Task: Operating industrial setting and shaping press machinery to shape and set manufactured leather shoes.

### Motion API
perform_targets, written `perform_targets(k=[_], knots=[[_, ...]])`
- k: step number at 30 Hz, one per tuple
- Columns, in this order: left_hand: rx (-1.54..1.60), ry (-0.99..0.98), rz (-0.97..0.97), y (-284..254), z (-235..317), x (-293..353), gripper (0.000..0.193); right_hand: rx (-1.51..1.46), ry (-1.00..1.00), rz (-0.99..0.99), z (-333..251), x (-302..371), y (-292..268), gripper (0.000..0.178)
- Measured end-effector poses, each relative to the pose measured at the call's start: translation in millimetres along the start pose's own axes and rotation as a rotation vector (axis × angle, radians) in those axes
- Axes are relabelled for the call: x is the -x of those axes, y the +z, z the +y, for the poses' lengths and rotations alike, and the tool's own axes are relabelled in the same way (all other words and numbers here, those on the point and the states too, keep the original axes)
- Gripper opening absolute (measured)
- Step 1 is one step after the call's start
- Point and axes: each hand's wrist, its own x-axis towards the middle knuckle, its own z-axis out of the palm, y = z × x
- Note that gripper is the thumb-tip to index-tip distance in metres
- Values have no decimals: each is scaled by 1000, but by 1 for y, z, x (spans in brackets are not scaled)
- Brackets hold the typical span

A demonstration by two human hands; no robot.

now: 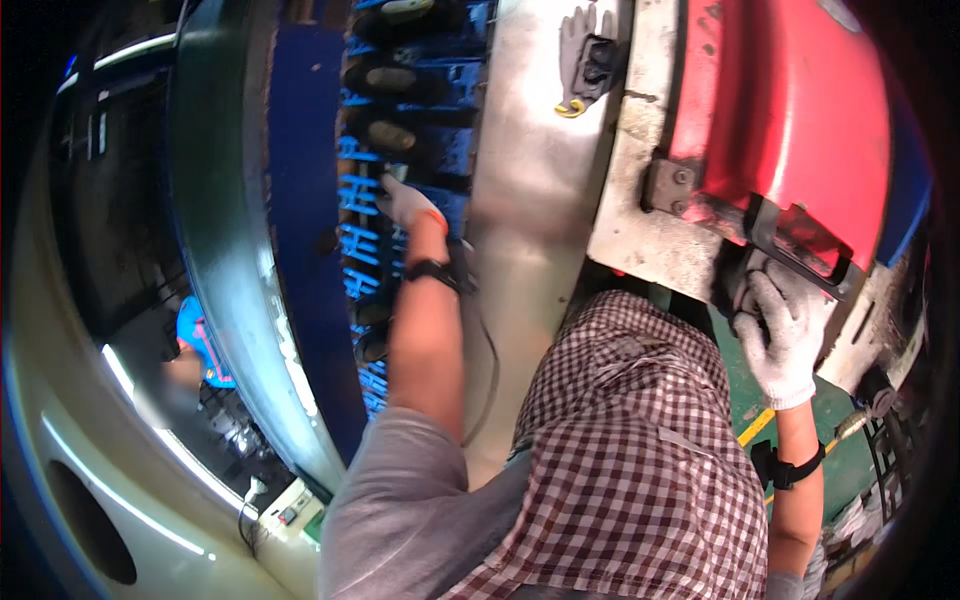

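Note:
My left hand (pixel 412 205), in a white glove with an orange cuff, reaches into a blue pegged rack (pixel 360 245). Its fingers are partly stretched out among the pegs, just below a dark shoe-like piece (pixel 390 135) with a pale oval patch. No grasped thing shows there. On the right, my gloved right hand (pixel 785 325) is at the front of a red machine (pixel 800 110), under its black bracket (pixel 800 255). The fingers curl against a dark rounded piece (pixel 738 285), mostly hidden by the hand and bracket.
A metal ledge (pixel 530 190) runs between rack and machine, with a grey glove (pixel 577 45) and a small black object (pixel 597 65) on it. A thin cable (pixel 492 370) hangs along the ledge. Another person's blue sleeve (pixel 200 340) shows at the far left.

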Motion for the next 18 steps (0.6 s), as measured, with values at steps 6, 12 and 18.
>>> perform_targets(k=[6, 12, 18], knots=[[-125, -263, 678, -152, -99, 47, 68, 18, -21, -42, 11, 3, 1, 55], [498, -464, -132, -237, -180, -72, 83, 28, -10, -52, 12, 7, 1, 55], [502, -689, -380, -246, -190, -129, 65, 88, -32, -66, 13, 14, 7, 56]])
